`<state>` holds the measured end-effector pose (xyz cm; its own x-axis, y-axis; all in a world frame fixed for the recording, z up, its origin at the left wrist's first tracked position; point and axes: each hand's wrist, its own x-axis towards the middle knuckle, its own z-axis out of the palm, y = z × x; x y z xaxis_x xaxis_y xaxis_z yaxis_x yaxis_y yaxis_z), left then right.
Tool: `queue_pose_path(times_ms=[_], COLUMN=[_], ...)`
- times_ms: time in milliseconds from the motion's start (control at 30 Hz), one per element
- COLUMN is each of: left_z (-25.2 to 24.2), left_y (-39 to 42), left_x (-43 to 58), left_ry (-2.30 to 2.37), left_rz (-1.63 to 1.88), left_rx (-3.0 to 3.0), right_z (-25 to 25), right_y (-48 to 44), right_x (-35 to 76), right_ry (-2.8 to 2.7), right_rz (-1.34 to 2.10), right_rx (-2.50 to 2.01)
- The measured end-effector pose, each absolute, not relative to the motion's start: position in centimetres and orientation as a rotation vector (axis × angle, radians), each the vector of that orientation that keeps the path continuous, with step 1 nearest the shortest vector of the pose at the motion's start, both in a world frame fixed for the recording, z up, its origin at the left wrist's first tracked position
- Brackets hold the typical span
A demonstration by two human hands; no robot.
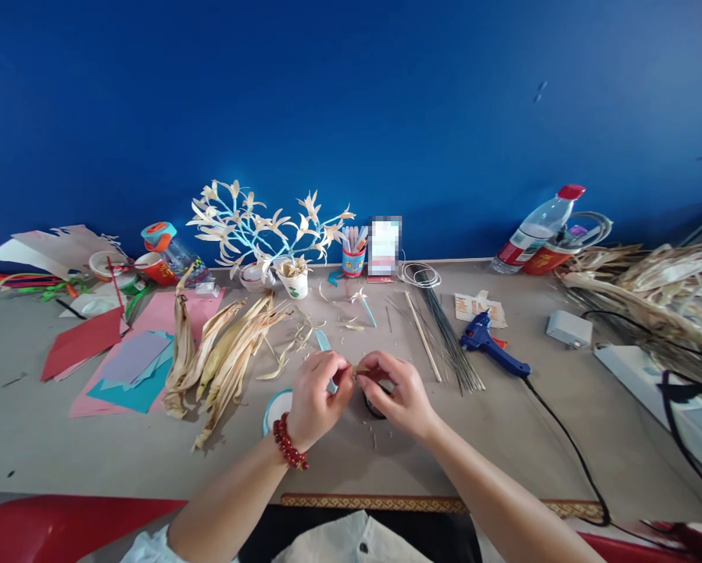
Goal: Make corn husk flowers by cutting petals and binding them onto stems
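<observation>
My left hand (316,399), with a red bead bracelet on its wrist, and my right hand (399,395) meet over the middle of the grey table (46,438). Both pinch a small tan strip of dried husk (359,369) between their fingertips. A dark round object (374,407) lies under my right hand, mostly hidden. A white round lid with a blue rim (276,408) sits just left of my left hand. A pile of dried corn husks (222,352) lies further left.
A blue glue gun (492,348) with a black cord lies right of a bundle of thin wires (448,336). Husk flowers on blue stems (263,227) stand at the back. Coloured paper sheets (128,360) lie left, more husks (650,289) and a plastic bottle (532,231) right.
</observation>
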<state>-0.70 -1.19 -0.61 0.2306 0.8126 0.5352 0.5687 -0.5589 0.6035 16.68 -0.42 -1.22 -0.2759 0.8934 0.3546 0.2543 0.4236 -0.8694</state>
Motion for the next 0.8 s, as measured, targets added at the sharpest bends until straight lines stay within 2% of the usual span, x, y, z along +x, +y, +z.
queue_pose_path(times_ms=[367, 533, 800], left_z=[-1.0, -1.1, -0.9], left_y=[-1.3, -1.3, -1.3], left_x=[-0.4, -0.5, -0.3], left_ry=[1.305, 1.301, 1.258], left_rz=[1.276, 1.252, 1.190], left_rx=[2.283, 2.274, 2.222], right_z=[-1.5, -1.2, -1.3], right_y=[0.1, -0.1, -0.6], right_x=[17.2, 17.2, 16.5], right_ry=[-1.702, -1.757, -1.898], right_rz=[0.779, 0.817, 0.587], right_rx=[-1.185, -1.029, -1.026])
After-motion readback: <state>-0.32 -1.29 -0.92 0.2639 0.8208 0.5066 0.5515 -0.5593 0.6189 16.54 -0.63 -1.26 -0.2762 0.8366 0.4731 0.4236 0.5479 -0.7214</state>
